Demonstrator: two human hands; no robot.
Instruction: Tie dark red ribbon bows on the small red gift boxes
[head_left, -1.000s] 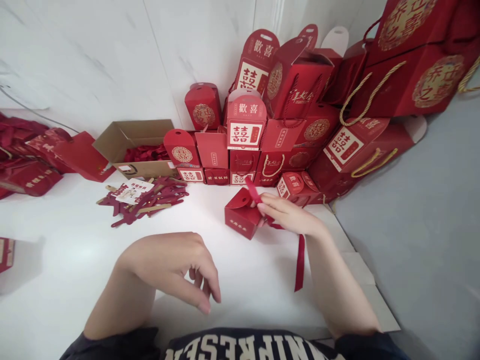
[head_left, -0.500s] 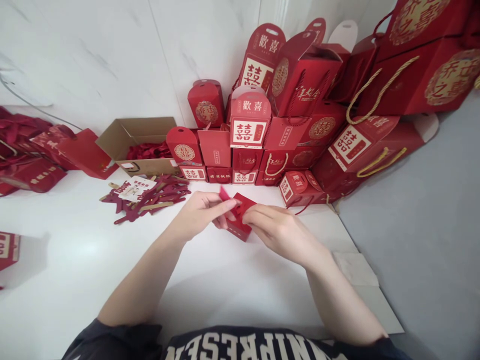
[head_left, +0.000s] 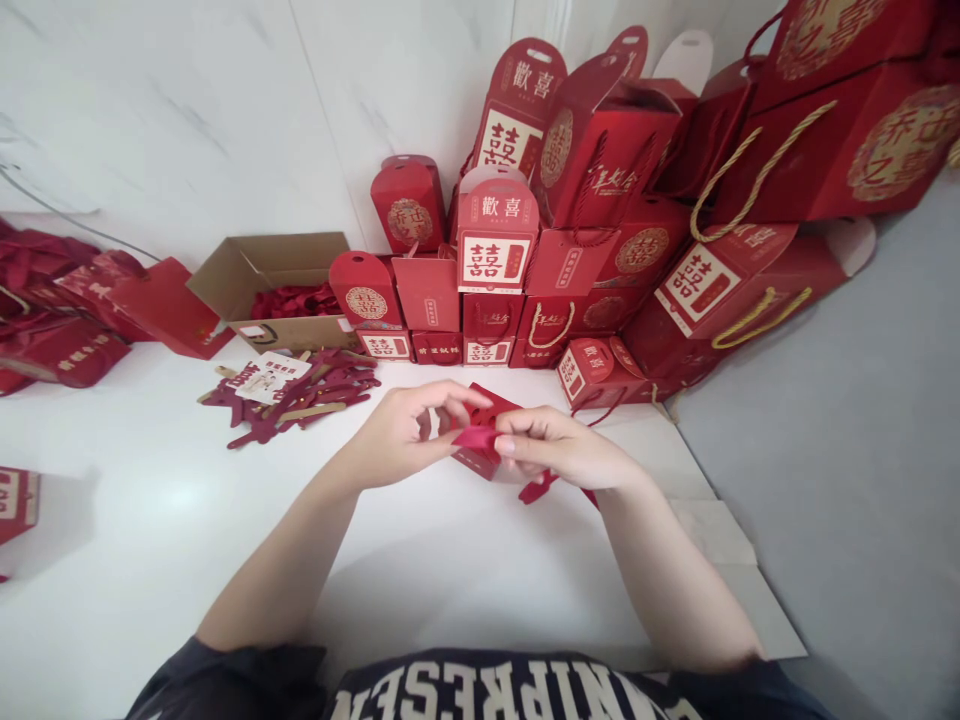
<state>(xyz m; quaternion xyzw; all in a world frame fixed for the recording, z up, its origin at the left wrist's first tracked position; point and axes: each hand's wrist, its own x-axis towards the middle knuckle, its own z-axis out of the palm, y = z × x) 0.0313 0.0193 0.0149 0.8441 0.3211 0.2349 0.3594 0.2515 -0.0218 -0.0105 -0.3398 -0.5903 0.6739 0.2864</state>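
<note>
A small red gift box point(head_left: 474, 463) sits on the table in front of me, partly covered by my hands. Above it a shiny red ribbon point(head_left: 477, 438) stretches between the two hands. My left hand point(head_left: 409, 428) is curled, its thumb and fingers at the ribbon's left end and its index finger reaching over the box. On the other side, my right hand point(head_left: 564, 448) pinches the ribbon between thumb and fingers. A loose tail of ribbon point(head_left: 537, 488) hangs below the right hand toward the table.
Stacked red gift boxes point(head_left: 499, 262) with cord handles line the wall at the back and right. An open cardboard carton point(head_left: 300, 330) holds red ribbons. In front of it lies a heap of dark red pieces point(head_left: 289, 410) with a white card point(head_left: 271, 378). More red boxes point(head_left: 64, 345) stand left.
The ribbon, earlier upright by my left fingers, now lies across between both hands, and a tail shows below the right hand. My right hand has turned to show its thumb.
</note>
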